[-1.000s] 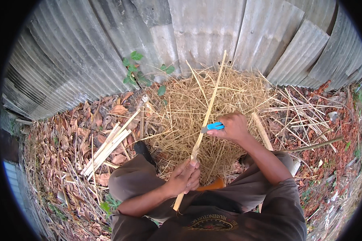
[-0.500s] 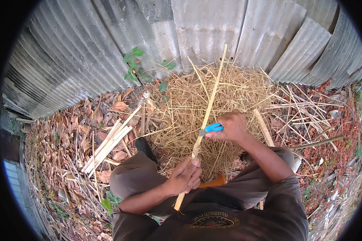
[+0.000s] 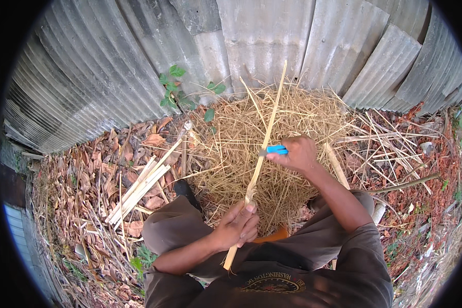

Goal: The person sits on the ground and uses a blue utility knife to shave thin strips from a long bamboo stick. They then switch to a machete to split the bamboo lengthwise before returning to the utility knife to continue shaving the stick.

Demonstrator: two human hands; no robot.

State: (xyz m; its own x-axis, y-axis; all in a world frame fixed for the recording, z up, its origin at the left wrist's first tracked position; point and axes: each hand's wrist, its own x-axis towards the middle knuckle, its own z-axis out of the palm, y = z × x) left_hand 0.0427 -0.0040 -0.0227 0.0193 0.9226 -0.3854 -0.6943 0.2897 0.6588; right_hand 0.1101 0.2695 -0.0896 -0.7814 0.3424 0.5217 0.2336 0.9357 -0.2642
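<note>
Bamboo strip (image 3: 264, 149) slants up over the heap of straw shavings (image 3: 272, 154), its lower end closed inside the left hand (image 3: 238, 226) at the heap's near edge. Over the heap's middle, the right hand (image 3: 297, 154) is clenched around a blue-handled knife (image 3: 274, 150) touching the strip. More split strips (image 3: 138, 187) lie left of the heap, on dry leaves (image 3: 82, 190).

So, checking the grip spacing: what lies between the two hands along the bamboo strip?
In the head view, only a bare stretch of the bamboo strip runs between the left hand and right hand, over the pile of shavings.
</note>
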